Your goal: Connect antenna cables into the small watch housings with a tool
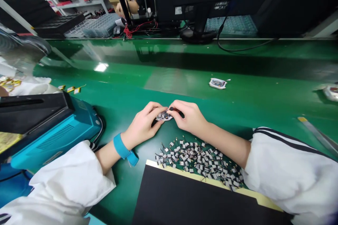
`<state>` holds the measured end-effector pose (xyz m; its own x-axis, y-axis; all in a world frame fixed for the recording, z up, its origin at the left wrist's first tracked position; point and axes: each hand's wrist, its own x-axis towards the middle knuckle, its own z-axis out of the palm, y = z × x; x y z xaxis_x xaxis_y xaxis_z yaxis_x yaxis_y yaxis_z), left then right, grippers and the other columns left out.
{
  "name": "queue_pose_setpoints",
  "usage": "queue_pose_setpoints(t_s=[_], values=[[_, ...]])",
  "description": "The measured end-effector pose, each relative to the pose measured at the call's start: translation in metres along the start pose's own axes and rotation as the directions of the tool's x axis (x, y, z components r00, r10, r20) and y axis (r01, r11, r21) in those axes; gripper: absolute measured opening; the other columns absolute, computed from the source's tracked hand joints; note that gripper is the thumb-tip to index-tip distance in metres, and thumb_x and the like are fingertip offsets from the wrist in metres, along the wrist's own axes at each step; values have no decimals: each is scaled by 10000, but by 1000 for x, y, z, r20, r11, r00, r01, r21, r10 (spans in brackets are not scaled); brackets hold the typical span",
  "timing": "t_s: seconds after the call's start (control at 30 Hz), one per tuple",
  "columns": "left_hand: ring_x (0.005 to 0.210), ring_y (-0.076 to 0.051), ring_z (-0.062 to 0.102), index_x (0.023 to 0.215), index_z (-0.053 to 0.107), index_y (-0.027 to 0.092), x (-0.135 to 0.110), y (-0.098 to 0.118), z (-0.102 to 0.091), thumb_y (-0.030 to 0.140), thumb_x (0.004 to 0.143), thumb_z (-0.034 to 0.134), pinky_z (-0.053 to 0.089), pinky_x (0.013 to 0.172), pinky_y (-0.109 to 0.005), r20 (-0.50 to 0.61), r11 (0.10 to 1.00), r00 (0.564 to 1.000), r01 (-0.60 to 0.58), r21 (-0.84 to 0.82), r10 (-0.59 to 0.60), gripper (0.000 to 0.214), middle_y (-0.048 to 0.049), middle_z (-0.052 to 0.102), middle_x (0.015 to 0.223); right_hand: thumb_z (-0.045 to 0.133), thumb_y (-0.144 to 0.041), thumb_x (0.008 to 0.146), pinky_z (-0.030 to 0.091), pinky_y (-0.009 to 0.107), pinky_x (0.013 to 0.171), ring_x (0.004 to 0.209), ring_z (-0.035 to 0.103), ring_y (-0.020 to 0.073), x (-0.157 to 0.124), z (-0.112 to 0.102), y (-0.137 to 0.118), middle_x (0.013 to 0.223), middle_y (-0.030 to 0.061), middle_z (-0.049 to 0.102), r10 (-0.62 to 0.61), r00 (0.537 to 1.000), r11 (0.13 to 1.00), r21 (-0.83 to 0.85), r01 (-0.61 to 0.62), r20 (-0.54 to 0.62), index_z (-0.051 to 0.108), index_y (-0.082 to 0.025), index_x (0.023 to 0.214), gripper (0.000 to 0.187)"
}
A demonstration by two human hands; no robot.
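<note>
A small circuit board (163,116) is placed just beyond the pile of tiny wired components (198,158), and it is pinched at its edges by the left hand (141,124) and the right hand (188,116), both closed with curled fingers. A small dark piece (177,112) is seen at the right fingertips, but its kind cannot be told.

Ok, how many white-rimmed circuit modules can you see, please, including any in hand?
3: one module held between the left hand and right hand, one lying farther out on the green mat, one cut off at right. Others may be hidden.
</note>
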<state>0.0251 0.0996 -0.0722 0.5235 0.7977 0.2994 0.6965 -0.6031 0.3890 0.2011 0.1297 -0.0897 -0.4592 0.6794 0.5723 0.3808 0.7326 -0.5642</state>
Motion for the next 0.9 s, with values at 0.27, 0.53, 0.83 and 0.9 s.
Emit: queue_pose_setpoints(t_s=[0.27, 0.53, 0.83, 0.9], values=[[1001, -180, 479, 1148, 448, 166, 3, 1, 4, 224, 785, 536, 431, 898, -335, 3, 993, 997, 82, -88, -82, 378, -69, 493, 1045, 437, -200, 846, 401, 198, 582, 617, 523, 106, 0, -7, 3, 690, 3, 538, 63, 998, 996, 57, -62, -19, 456, -176, 755, 97], [709, -81, 510, 1294, 236, 179, -1, 17, 12, 341, 690, 660, 526, 679, -266, 46, 906, 953, 298, -302, -299, 756, -108, 321, 1150, 402, -106, 813, 398, 238, 606, 658, 513, 130, -3, -20, 8, 734, 27, 541, 162, 977, 987, -34, -159, 141, 468, -154, 781, 88], [1150, -205, 425, 1317, 230, 237, 2, -10, 6, 236, 781, 575, 349, 997, -444, 92, 970, 994, 78, -229, -58, 638, -75, 505, 1187, 530, -175, 816, 435, 272, 774, 821, 526, 141, -3, -18, 10, 853, 41, 594, -47, 953, 997, -47, 64, 299, 590, -148, 896, 103], [1105, -194, 474, 1296, 271, 237, 2, -9, 8, 238, 770, 591, 384, 976, -422, 86, 968, 992, 109, -226, -92, 616, -58, 543, 1139, 486, -190, 844, 438, 293, 761, 817, 512, 161, -4, -17, 9, 866, 61, 584, -143, 936, 969, -147, 198, 321, 592, -128, 922, 145]])
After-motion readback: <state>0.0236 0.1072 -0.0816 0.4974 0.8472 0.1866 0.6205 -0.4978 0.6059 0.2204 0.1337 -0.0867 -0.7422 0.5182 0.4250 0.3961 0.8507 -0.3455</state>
